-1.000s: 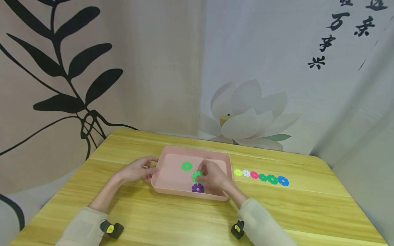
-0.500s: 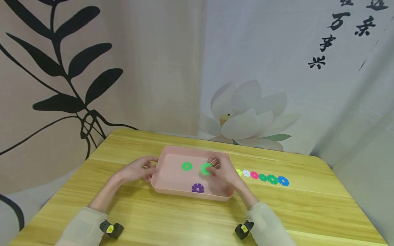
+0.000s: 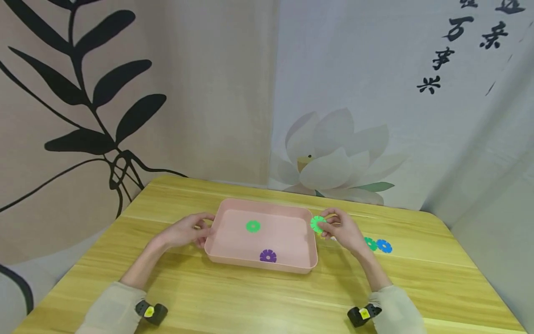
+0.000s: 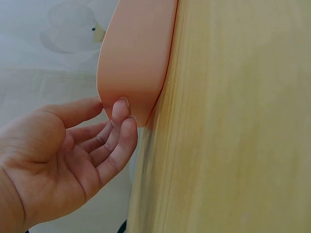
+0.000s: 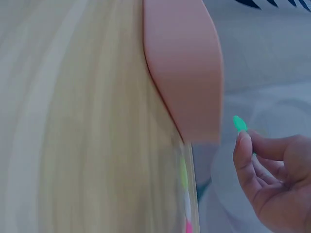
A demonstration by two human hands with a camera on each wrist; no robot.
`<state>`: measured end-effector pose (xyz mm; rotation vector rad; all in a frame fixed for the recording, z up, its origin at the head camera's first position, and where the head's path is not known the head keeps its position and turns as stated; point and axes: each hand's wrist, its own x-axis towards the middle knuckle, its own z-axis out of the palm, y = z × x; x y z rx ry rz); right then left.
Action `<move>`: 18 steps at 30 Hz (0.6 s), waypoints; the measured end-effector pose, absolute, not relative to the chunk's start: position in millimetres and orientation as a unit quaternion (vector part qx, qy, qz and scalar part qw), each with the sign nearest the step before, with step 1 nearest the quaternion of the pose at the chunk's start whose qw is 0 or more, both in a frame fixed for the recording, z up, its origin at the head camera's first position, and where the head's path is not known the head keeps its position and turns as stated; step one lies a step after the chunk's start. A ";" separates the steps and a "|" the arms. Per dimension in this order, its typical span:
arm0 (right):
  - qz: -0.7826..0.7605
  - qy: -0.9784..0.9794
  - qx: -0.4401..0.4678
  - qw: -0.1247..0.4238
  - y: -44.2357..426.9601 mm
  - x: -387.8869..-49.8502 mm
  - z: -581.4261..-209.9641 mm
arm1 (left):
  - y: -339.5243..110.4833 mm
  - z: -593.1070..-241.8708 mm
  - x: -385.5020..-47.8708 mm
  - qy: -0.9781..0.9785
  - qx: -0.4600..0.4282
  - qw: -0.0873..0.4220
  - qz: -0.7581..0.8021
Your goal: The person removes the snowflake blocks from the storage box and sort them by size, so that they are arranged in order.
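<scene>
My left hand [image 3: 189, 229] holds the left end of a pink tray [image 3: 260, 266]; in the left wrist view the thumb touches the rim, with curled fingers against the outer wall. Between thumb and fingers of my right hand [image 3: 344, 229] is a bright green notched plastic disc [image 3: 317, 224], raised just past the tray's right rim. In the right wrist view the disc [image 5: 239, 123] appears edge-on above the table. Inside the tray lie another green disc [image 3: 253, 226] and a purple disc [image 3: 268, 255], well apart.
Right of the tray, a row of discs lies on the wooden table [image 3: 258, 301]. A dark green disc [image 3: 369, 243] and a blue disc [image 3: 384, 246] show at its right end; my right hand hides most others. A printed curtain [image 3: 217, 93] hangs behind the table.
My right hand has lifted the green disc from the tray's bottom and carried it right, over the right rim toward the row. My left hand stays at the tray's left end.
</scene>
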<state>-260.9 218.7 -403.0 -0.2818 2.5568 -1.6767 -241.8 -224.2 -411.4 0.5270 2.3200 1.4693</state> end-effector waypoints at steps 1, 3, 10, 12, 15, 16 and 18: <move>-0.542 0.834 -0.094 0.033 226.2 -260.2 -402.0 | -224.4 -411.8 -241.7 0.818 0.185 0.171 0.517; -0.537 0.839 -0.088 0.029 242.2 -258.0 -400.0 | -224.7 -412.6 -241.7 0.820 0.183 0.171 0.515; -0.512 0.856 -0.065 0.008 303.6 -252.6 -397.9 | -224.0 -410.1 -241.3 0.823 0.182 0.169 0.510; -0.504 0.862 -0.057 -0.001 320.7 -250.8 -399.7 | -223.3 -409.2 -241.0 0.824 0.180 0.168 0.510; -0.488 0.871 -0.044 -0.017 344.6 -247.3 -403.8 | -222.8 -409.2 -240.8 0.825 0.178 0.169 0.509; -0.484 0.874 -0.039 -0.019 352.1 -246.1 -405.5 | -223.1 -409.6 -240.7 0.825 0.179 0.169 0.509; -0.472 0.881 -0.030 -0.023 366.0 -243.1 -408.0 | -223.1 -410.2 -240.7 0.824 0.179 0.170 0.510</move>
